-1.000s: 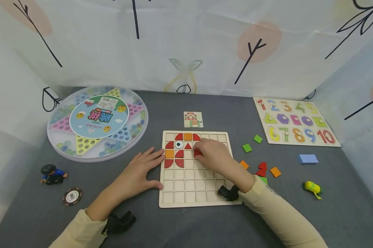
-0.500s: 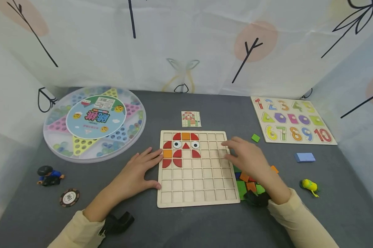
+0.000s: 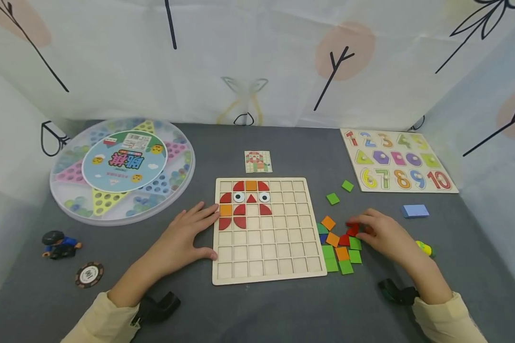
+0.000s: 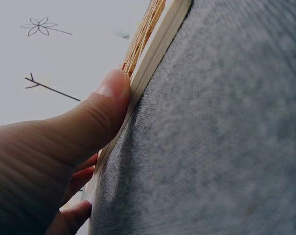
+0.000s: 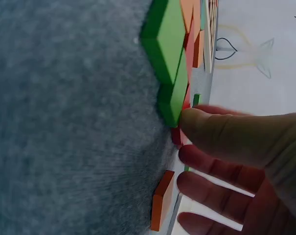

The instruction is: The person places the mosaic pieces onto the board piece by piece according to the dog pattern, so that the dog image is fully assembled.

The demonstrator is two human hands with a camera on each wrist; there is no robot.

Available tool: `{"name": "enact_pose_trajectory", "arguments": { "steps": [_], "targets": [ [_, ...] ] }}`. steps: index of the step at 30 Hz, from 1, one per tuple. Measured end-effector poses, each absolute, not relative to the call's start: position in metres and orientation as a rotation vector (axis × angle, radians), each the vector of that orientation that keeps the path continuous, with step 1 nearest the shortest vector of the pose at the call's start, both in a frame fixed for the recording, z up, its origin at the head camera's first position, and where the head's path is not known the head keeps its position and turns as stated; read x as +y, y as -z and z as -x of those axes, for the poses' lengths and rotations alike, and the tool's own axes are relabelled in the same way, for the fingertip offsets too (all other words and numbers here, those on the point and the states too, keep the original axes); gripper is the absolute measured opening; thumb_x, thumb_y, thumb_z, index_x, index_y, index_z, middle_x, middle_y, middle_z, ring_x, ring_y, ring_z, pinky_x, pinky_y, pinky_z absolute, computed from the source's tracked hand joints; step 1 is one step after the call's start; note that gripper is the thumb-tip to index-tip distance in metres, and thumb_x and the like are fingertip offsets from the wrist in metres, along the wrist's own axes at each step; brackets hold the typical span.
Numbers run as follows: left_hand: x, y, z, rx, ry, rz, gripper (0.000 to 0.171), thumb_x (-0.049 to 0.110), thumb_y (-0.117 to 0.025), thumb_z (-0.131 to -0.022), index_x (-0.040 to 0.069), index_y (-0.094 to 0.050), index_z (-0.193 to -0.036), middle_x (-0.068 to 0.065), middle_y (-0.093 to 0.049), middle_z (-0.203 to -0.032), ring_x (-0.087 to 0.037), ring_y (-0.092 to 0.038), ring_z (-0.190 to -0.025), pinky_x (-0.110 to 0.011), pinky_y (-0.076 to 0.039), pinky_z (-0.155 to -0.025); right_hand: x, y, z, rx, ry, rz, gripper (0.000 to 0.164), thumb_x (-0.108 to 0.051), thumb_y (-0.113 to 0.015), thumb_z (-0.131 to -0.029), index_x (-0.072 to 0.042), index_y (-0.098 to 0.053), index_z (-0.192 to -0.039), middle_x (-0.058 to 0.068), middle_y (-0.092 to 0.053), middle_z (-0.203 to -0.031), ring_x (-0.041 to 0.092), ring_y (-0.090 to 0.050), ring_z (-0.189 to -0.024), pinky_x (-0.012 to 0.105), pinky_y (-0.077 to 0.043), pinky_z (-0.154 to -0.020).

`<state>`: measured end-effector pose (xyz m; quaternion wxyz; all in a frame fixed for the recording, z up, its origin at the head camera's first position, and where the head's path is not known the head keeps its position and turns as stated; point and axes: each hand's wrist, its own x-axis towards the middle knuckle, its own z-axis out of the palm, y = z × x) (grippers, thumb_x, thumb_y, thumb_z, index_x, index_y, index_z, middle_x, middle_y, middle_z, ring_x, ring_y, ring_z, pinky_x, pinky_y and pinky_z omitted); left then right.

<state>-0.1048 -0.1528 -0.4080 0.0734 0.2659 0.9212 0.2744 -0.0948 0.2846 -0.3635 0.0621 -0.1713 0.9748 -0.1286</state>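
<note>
A wooden grid board (image 3: 274,250) lies in front of me, with red, orange and round-eyed tiles (image 3: 239,197) in its upper left cells. My left hand (image 3: 182,238) rests along the board's left edge, fingers spread; in the left wrist view its thumb presses the board's side (image 4: 155,51). To the right of the board my right hand (image 3: 386,238) is at the loose pieces, its thumb and index finger pinching a red piece (image 3: 351,232). From the right wrist that red piece (image 5: 176,137) shows under the thumb, and the other fingers stay apart.
Green tiles (image 3: 345,267), orange tiles (image 3: 328,222) and other loose pieces lie beside the board. A pattern card (image 3: 258,162) sits behind it. Around these are a round Chinese checkers set (image 3: 124,166), number board (image 3: 399,162), blue block (image 3: 415,211), poker chip (image 3: 89,275) and toy figure (image 3: 60,245).
My right hand has left the board's upper part and moved right to the loose pieces. A second eye tile shows where it was. The left hand stays at the board's edge.
</note>
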Motion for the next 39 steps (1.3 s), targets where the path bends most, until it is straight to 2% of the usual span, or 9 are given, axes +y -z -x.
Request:
{"name": "enact_pose_trajectory", "arguments": {
  "steps": [6, 16, 28, 32, 35, 39],
  "targets": [
    [-0.153, 0.409, 0.106, 2.773, -0.816, -0.802, 0.091, 0.052, -0.071, -0.062, 0.019, -0.034, -0.139, 0.002, -0.026, -0.145, -0.028, -0.014, -0.135, -0.057, -0.011, -0.102, 0.287, 0.364, 0.094, 2.94, 0.315, 0.582, 0.031, -0.004, -0.069, -0.074, -0.012, -0.067, -0.104, -0.001, -0.056, -0.091, 0.01, -0.049, -0.073, 0.029, -0.046, -0.063],
    [-0.153, 0.408, 0.106, 2.771, -0.811, -0.792, 0.091, 0.051, -0.071, -0.062, 0.018, -0.034, -0.138, 0.001, -0.026, -0.145, -0.028, -0.014, -0.135, -0.057, -0.011, -0.103, 0.283, 0.365, 0.096, 2.92, 0.218, 0.727, 0.03, -0.011, -0.07, -0.075, -0.018, -0.068, -0.104, -0.009, -0.05, -0.08, 0.004, -0.04, -0.063, 0.02, -0.035, -0.054],
    [-0.152, 0.407, 0.105, 2.768, -0.803, -0.791, 0.091, 0.052, -0.07, -0.062, 0.018, -0.034, -0.138, 0.002, -0.026, -0.145, -0.027, -0.014, -0.135, -0.057, -0.012, -0.103, 0.275, 0.363, 0.1, 2.798, 0.266, 0.729, 0.034, -0.01, -0.067, -0.077, -0.02, -0.065, -0.11, -0.005, -0.06, -0.09, 0.006, -0.047, -0.071, 0.027, -0.045, -0.062],
    [-0.152, 0.406, 0.105, 2.768, -0.802, -0.788, 0.091, 0.052, -0.071, -0.062, 0.018, -0.034, -0.138, 0.002, -0.026, -0.145, -0.027, -0.014, -0.135, -0.056, -0.011, -0.103, 0.273, 0.363, 0.1, 2.779, 0.301, 0.725, 0.028, -0.01, -0.067, -0.077, -0.016, -0.066, -0.105, -0.01, -0.056, -0.077, 0.004, -0.045, -0.065, 0.023, -0.042, -0.058],
    [-0.152, 0.406, 0.105, 2.769, -0.803, -0.785, 0.091, 0.052, -0.071, -0.062, 0.018, -0.034, -0.138, 0.002, -0.026, -0.145, -0.027, -0.014, -0.135, -0.056, -0.011, -0.103, 0.272, 0.364, 0.102, 2.767, 0.328, 0.698, 0.026, -0.011, -0.068, -0.077, -0.013, -0.065, -0.103, -0.012, -0.046, -0.066, 0.002, -0.04, -0.059, 0.02, -0.036, -0.053],
    [-0.152, 0.406, 0.104, 2.766, -0.801, -0.778, 0.091, 0.051, -0.071, -0.062, 0.018, -0.034, -0.138, 0.002, -0.026, -0.145, -0.027, -0.013, -0.135, -0.056, -0.011, -0.103, 0.273, 0.363, 0.102, 2.747, 0.338, 0.66, 0.03, -0.011, -0.068, -0.076, -0.012, -0.063, -0.106, -0.012, -0.044, -0.066, 0.002, -0.039, -0.06, 0.019, -0.034, -0.054]
  ]
}}
